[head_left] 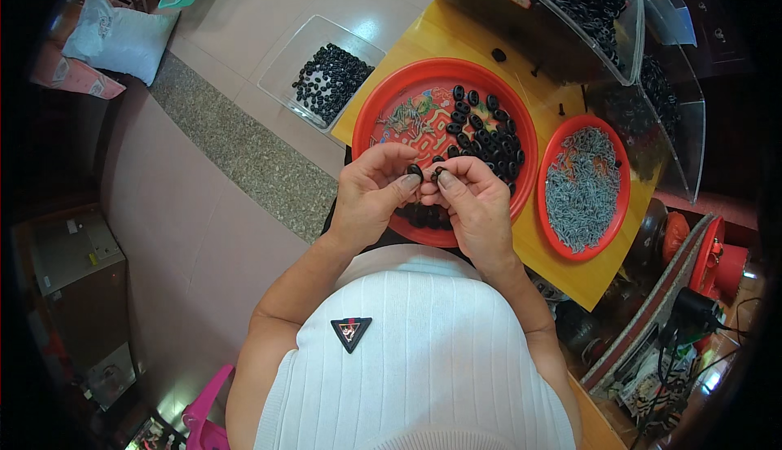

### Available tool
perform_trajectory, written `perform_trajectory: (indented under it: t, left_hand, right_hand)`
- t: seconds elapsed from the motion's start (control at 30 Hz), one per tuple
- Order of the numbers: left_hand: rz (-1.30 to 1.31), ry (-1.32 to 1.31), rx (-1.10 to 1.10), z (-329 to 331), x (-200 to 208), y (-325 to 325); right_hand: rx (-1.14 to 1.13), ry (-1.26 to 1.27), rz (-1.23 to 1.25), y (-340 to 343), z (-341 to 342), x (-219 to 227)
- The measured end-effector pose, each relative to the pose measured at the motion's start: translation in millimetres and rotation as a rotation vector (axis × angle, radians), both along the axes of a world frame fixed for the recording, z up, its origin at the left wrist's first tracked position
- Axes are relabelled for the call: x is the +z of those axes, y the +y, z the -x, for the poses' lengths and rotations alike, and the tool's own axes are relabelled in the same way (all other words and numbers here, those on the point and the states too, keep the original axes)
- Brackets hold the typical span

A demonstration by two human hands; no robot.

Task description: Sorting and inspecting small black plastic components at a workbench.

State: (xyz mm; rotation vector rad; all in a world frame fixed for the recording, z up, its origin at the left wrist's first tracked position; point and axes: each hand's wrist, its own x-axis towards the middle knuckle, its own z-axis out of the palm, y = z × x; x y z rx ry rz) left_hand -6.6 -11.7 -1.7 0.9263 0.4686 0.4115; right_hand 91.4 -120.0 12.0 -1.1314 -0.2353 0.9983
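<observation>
Above the near edge of a round red tray (pixel 368 108), my two hands meet almost fingertip to fingertip. Between the thumb and fingers of my left hand (pixel 371 197) is a glossy black oval piece (pixel 415 171). My right hand (pixel 479 210) pinches a smaller black piece (pixel 438 175); its exact shape is hidden by the fingers. On the tray lie many black oval pieces (pixel 485 136) to the right and a small heap of grey screws (pixel 410 116) to the left. More dark pieces (pixel 423 215) sit under my hands at the tray's near side.
A red oval tray (pixel 544 206) full of grey screws (pixel 582 193) stands on the yellow board (pixel 599 275) at right. Clear bins (pixel 562 30) of black parts rise behind it. On the floor at left is a clear box (pixel 281 67) with small black pieces (pixel 330 79).
</observation>
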Motion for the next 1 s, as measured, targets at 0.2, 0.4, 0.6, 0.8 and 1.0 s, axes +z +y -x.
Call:
perform_trajectory:
  t: [0.2, 0.4, 0.6, 0.8, 1.0]
  left_hand:
    - [-0.022, -0.021, -0.021, 1.2, -5.6, 5.0]
    - [0.027, -0.002, -0.032, 1.9, -3.5, 4.6]
    - [0.047, -0.016, -0.051, 2.4, -3.2, 5.9]
    - [0.023, -0.053, -0.103, 3.7, -5.5, 4.2]
    - [0.001, -0.079, -0.131, 3.6, -2.0, 2.7]
  right_hand:
    - [-0.011, -0.037, -0.001, 3.3, -1.8, 3.5]
    - [-0.023, -0.044, 0.062, -0.8, -3.2, 4.8]
    - [0.003, -0.158, 0.212, -4.8, -9.9, 14.4]
    - [0.039, -0.231, 0.298, -3.5, -6.9, 20.4]
    - [0.068, -0.282, 0.336, -4.9, -7.8, 20.2]
